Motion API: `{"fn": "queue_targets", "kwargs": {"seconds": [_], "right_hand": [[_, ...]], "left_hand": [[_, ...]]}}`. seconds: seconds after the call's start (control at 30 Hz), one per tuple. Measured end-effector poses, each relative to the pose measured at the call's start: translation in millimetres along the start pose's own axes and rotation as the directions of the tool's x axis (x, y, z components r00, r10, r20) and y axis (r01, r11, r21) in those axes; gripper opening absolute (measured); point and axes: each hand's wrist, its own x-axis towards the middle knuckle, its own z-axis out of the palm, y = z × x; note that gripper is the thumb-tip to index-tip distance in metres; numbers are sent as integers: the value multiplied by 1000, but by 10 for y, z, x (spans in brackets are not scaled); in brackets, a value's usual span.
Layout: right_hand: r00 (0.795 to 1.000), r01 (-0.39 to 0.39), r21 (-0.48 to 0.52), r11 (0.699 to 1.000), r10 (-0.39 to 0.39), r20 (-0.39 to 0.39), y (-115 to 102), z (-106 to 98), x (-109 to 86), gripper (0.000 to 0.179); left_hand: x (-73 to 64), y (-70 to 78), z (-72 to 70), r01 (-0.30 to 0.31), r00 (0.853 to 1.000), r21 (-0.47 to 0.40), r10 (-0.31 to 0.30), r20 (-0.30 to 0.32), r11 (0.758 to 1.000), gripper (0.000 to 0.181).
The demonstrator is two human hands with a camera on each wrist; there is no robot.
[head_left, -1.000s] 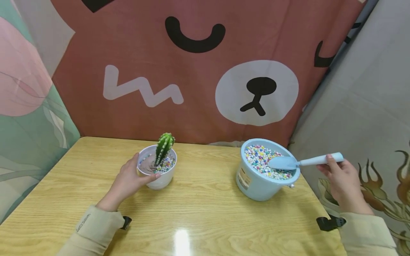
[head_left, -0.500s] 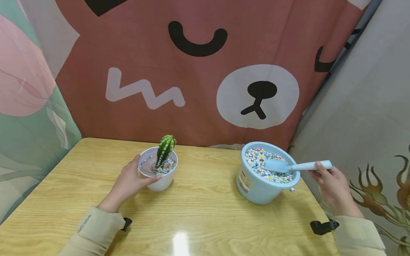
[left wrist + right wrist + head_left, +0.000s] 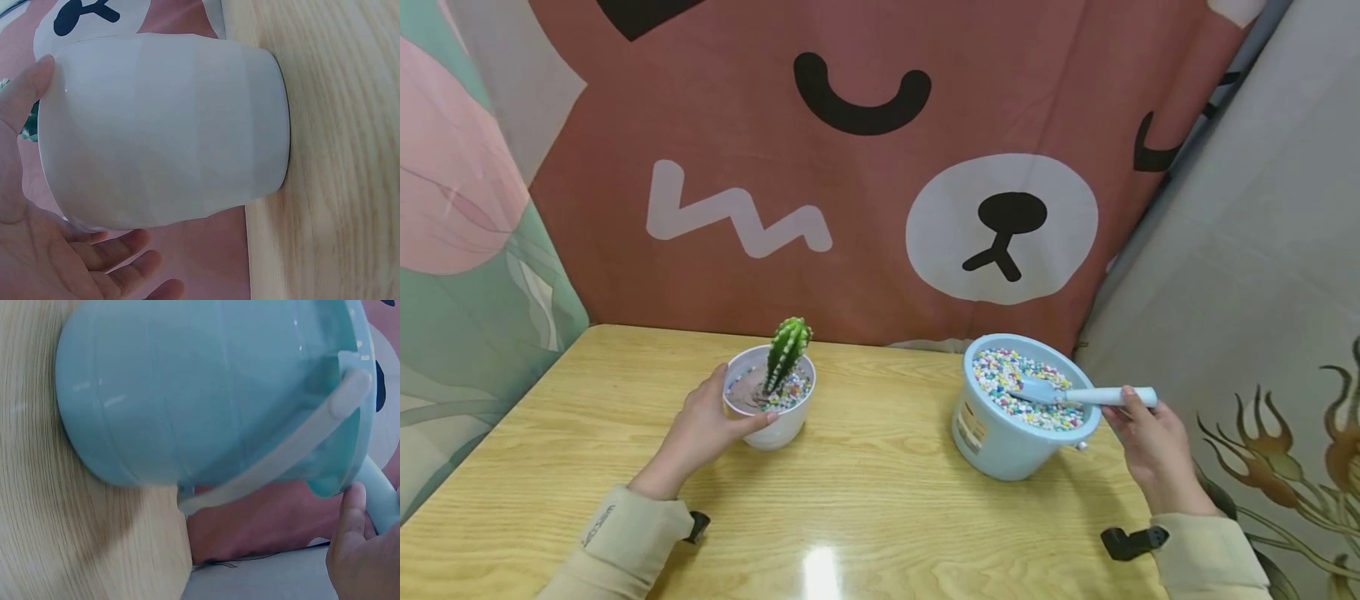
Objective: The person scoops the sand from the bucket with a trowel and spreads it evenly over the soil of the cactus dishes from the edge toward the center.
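The person's left hand [image 3: 700, 429] holds a white round plant pot [image 3: 775, 429] by its upper wall, the thumb across the near side at the rim and the other fingers on the left side, spread apart by about the width of the pot. The pot stands upright on the left part of a pale wood-grain bench [image 3: 865, 483]. Inside it, a ribbed green cactus [image 3: 787, 354] leans slightly to the right, with multicoloured beads on the right part of the surface and a bare brownish patch on the left.

The right hand [image 3: 1157, 454] pinches the end of a light blue plastic scoop [image 3: 1105, 397], its thumb and fingers closed on the handle. The scoop's blade lies over and partly in small multicoloured round beads [image 3: 1000, 371], inside a light blue plastic bucket [image 3: 1007, 450]. The bucket stands upright on the right part of the bench, well apart from the pot. A white bail handle [image 3: 281, 450] hangs down its side, and a paper label [image 3: 973, 429] shows on its wall. Behind the bench hangs a reddish-brown cloth [image 3: 730, 108] with a cartoon bear face.
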Motion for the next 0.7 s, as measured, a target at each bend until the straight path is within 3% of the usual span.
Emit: {"fn": "queue_targets", "kwargs": {"seconds": [0.17,0.4,0.7], "right_hand": [[998,-62,94,994,62,5,10,-28,-2,11],[995,-97,238,966,92,33,33,-64,7,9],[997,-73,255,964,67,33,45,-84,-20,13]], "left_hand": [[-2,-16,-1,-8,1000,4,8,-9,1000,122],[-7,-6,-7,11,1000,4,-11,1,1000,123],[-7,-4,-3,5,1000,6,-5,0,1000,122]]}}
